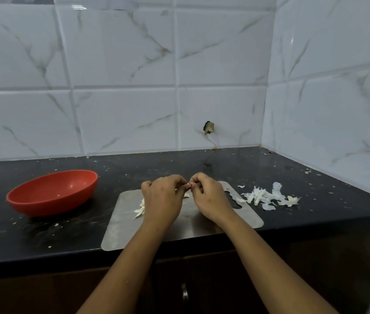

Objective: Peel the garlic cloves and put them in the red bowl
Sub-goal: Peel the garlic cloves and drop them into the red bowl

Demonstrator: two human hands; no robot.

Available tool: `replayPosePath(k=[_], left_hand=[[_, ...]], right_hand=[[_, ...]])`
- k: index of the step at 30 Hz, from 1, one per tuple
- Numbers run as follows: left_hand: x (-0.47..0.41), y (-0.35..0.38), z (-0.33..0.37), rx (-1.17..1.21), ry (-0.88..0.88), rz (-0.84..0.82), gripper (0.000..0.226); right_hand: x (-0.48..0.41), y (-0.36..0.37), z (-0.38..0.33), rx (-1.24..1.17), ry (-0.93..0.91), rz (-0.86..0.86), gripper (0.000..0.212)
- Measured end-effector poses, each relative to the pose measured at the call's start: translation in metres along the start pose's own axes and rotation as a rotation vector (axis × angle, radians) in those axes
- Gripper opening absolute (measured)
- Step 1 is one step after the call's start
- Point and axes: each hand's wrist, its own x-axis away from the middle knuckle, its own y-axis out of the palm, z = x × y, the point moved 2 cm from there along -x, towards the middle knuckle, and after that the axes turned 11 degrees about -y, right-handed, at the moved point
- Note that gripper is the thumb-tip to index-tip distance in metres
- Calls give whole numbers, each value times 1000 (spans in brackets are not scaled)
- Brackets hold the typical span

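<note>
My left hand (162,197) and my right hand (209,196) meet above a steel cutting board (179,225), fingers curled. Between their fingertips they pinch a small garlic clove (189,186), mostly hidden by the fingers. A few pale garlic pieces (140,209) lie on the board just left of my left hand, and another bit (186,195) shows between the hands. The red bowl (53,192) stands on the black counter to the left of the board; only a tiny speck shows inside it.
A pile of white garlic skins (270,197) lies on the black counter (43,241) right of the board. White tiled walls close the back and the right side. The counter's front edge runs just below the board, with a cabinet handle (184,291) beneath.
</note>
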Motion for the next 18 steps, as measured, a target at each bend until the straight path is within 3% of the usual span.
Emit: replayPosePath(k=[3, 7, 11, 15, 18], left_hand=[[7, 8, 12, 166, -126, -38, 11], [9, 19, 22, 648, -347, -143, 11], [9, 18, 36, 988, -387, -310, 8], [16, 25, 33, 1135, -517, -539, 12], [14, 25, 26, 1068, -515, -593, 19]], right_hand=[[4, -13, 4, 33, -32, 17, 13], [14, -27, 10, 112, -105, 8, 13], [16, -45, 23, 171, -86, 32, 16], [12, -83, 47, 578, 60, 65, 23], [20, -105, 60, 917, 203, 58, 23]])
